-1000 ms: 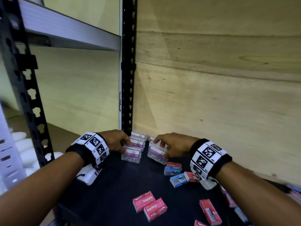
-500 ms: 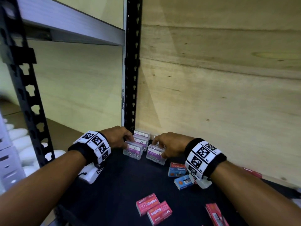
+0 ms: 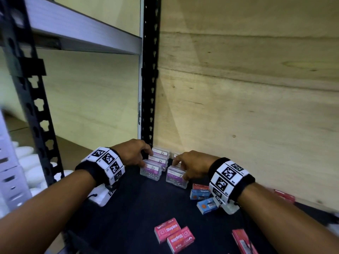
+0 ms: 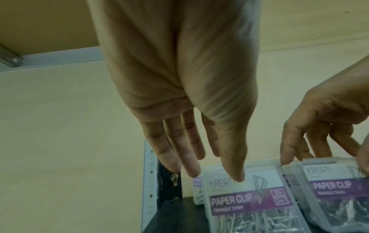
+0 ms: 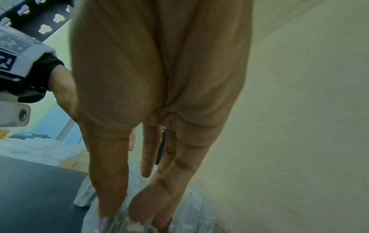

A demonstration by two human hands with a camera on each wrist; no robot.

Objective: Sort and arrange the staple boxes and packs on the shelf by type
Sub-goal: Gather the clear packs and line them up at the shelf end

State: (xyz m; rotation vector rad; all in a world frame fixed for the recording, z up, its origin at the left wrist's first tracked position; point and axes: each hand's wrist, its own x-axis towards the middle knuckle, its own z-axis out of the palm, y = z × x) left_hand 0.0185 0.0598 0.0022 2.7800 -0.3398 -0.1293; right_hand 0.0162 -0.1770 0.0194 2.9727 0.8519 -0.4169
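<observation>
Clear paper clip boxes with purple labels stand in the shelf's back left corner. My left hand (image 3: 146, 160) reaches over the left row; in the left wrist view its fingers (image 4: 191, 167) are straight and the thumb tip touches the front box (image 4: 249, 200) on top. My right hand (image 3: 178, 167) pinches the neighbouring paper clip box (image 3: 177, 178) between thumb and fingers, seen close in the right wrist view (image 5: 119, 223). Red staple boxes (image 3: 173, 235) lie flat near the front, and blue staple boxes (image 3: 200, 194) lie under my right wrist.
The black shelf board (image 3: 137, 208) meets a plywood back wall (image 3: 238, 116) and a black slotted upright (image 3: 149, 79) in the corner. Another red box (image 3: 244, 241) lies at the front right. A grey shelf (image 3: 82, 33) hangs above on the left.
Both hands have slid their paper clip boxes a little further back toward the corner rows. The right hand's box now sits closer beside the left one.
</observation>
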